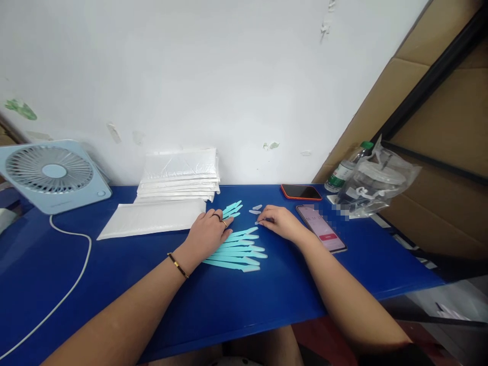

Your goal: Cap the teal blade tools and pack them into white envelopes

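Turquoise eyebrow razors (244, 248) lie fanned out on the blue table, their blade ends toward the right. My left hand (209, 231) rests palm down over their handles, thumb and forefinger apart. More turquoise razors (232, 209) show beyond its fingertips; whether any is gripped is hidden. To the right, my right hand (280, 221) is closed, thumb and forefinger pinching a small translucent blade cover (256, 222) just above the table. Two similar loose covers (255, 209) lie just beyond those fingertips.
White padded mailers (179, 173) are stacked by the wall, one lying in front (152, 218). A light-blue fan (57, 173) stands left, its white cable (86, 254) trailing forward. Right are two phones (301, 192) (324, 229), a bottle (343, 173) and a bagged cup (377, 183).
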Action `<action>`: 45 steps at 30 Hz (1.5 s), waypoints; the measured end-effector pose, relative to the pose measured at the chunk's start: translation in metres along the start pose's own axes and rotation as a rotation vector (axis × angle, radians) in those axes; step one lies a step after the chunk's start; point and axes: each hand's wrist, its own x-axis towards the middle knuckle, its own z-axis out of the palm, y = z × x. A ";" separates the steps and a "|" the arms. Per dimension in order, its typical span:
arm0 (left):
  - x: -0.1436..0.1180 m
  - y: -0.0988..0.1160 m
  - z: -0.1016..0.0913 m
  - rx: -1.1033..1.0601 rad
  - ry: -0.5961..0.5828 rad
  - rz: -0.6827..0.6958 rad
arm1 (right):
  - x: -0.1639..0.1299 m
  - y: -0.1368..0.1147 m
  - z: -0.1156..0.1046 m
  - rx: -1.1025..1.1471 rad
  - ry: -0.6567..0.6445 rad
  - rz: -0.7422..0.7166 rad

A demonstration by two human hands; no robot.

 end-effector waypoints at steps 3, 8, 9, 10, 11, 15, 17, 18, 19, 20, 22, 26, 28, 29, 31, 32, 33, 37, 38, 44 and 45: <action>-0.002 0.001 -0.005 -0.063 0.015 0.052 | -0.001 -0.002 -0.001 0.029 -0.010 -0.017; -0.002 -0.003 -0.006 -0.107 0.001 0.019 | -0.001 0.003 0.002 0.036 0.007 -0.018; -0.001 -0.004 -0.005 -0.121 -0.016 0.015 | 0.000 0.004 0.004 0.032 0.012 -0.013; -0.001 -0.004 -0.003 -0.145 -0.034 0.013 | 0.001 0.004 0.005 0.028 0.016 -0.007; 0.000 -0.005 -0.002 -0.177 -0.047 0.009 | 0.002 0.004 0.006 0.028 0.018 -0.003; 0.004 -0.004 0.002 -0.348 -0.057 -0.080 | 0.005 -0.003 0.009 0.093 0.011 -0.023; 0.005 -0.003 0.002 -0.414 -0.065 -0.149 | 0.006 -0.007 0.009 0.153 -0.005 -0.041; 0.006 -0.002 0.002 -0.438 -0.075 -0.178 | 0.006 -0.008 0.009 0.179 -0.015 -0.045; 0.006 -0.002 0.002 -0.459 -0.084 -0.199 | 0.006 -0.009 0.010 0.201 -0.023 -0.048; 0.006 -0.002 0.002 -0.476 -0.091 -0.211 | 0.007 -0.009 0.010 0.220 -0.029 -0.048; 0.007 -0.002 0.002 -0.499 -0.094 -0.217 | 0.008 -0.009 0.011 0.248 -0.035 -0.049; 0.007 0.000 0.001 -0.491 -0.063 -0.184 | 0.010 -0.012 0.014 0.289 -0.035 -0.015; 0.008 0.001 0.001 -0.491 -0.048 -0.155 | 0.011 -0.015 0.016 0.305 -0.029 0.007; 0.008 0.001 0.001 -0.494 -0.044 -0.142 | 0.012 -0.017 0.016 0.310 -0.028 0.006; 0.009 0.002 0.001 -0.497 -0.045 -0.131 | 0.012 -0.020 0.017 0.313 -0.029 -0.014; 0.009 0.002 0.001 -0.494 -0.048 -0.132 | 0.012 -0.021 0.017 0.309 -0.028 -0.021; 0.009 0.002 0.001 -0.488 -0.052 -0.136 | 0.012 -0.021 0.017 0.302 -0.024 -0.022; 0.006 -0.002 -0.002 -0.454 -0.065 -0.143 | 0.007 -0.020 0.014 0.273 -0.005 -0.007; 0.005 -0.003 -0.003 -0.444 -0.072 -0.146 | 0.006 -0.019 0.013 0.271 -0.005 -0.005; 0.001 -0.010 -0.007 -0.409 -0.113 -0.170 | 0.004 -0.016 0.012 0.232 0.020 0.008; 0.002 -0.009 -0.007 -0.414 -0.112 -0.167 | 0.005 -0.017 0.013 0.231 0.018 -0.003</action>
